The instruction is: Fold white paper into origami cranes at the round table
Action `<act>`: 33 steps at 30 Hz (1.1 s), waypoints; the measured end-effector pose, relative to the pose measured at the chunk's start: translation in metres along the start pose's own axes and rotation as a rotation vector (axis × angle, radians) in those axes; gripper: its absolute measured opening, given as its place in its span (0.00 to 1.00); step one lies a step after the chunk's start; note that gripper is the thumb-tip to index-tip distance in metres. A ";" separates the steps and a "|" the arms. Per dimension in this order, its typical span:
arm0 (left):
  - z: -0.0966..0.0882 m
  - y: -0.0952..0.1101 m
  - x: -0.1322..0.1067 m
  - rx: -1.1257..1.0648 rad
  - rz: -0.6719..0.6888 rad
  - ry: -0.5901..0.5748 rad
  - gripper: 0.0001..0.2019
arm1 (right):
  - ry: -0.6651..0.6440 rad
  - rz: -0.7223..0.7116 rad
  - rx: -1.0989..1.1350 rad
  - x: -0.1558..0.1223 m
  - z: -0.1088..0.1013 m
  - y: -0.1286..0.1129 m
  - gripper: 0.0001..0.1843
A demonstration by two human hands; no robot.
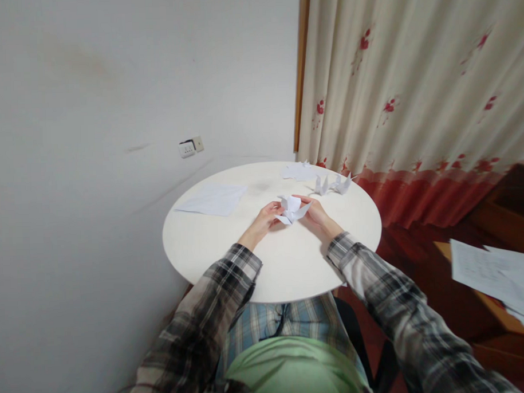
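A partly folded white paper piece [291,210] sits just above the round white table [212,250], held between both hands. My left hand [269,214] pinches its left side with curled fingers. My right hand [314,210] grips its right side, fingers closed on a pointed flap. Both forearms in plaid sleeves rest over the table's near half.
A flat white sheet [213,199] lies at the table's left. Two finished folded paper figures [332,185] and a crumpled sheet [298,171] sit at the far right edge. A flowered curtain [413,99] hangs behind. Loose papers [492,271] lie on a wooden surface at right.
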State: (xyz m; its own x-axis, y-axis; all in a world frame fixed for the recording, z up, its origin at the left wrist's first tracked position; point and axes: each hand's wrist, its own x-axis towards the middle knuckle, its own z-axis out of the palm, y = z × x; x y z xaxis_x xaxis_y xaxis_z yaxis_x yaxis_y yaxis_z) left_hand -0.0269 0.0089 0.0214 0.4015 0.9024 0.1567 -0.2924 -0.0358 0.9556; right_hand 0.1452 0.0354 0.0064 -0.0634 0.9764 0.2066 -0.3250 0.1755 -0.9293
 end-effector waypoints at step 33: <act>-0.001 -0.006 0.006 0.115 0.087 0.116 0.18 | 0.142 0.031 -0.059 -0.012 0.010 -0.009 0.08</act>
State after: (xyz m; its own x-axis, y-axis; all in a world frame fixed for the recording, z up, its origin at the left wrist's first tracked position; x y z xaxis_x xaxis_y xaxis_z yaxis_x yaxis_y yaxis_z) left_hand -0.0240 0.0154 0.0167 0.2742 0.9369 0.2170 -0.2179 -0.1592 0.9629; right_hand 0.1397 0.0205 0.0155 0.0623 0.9888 0.1357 -0.2690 0.1476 -0.9518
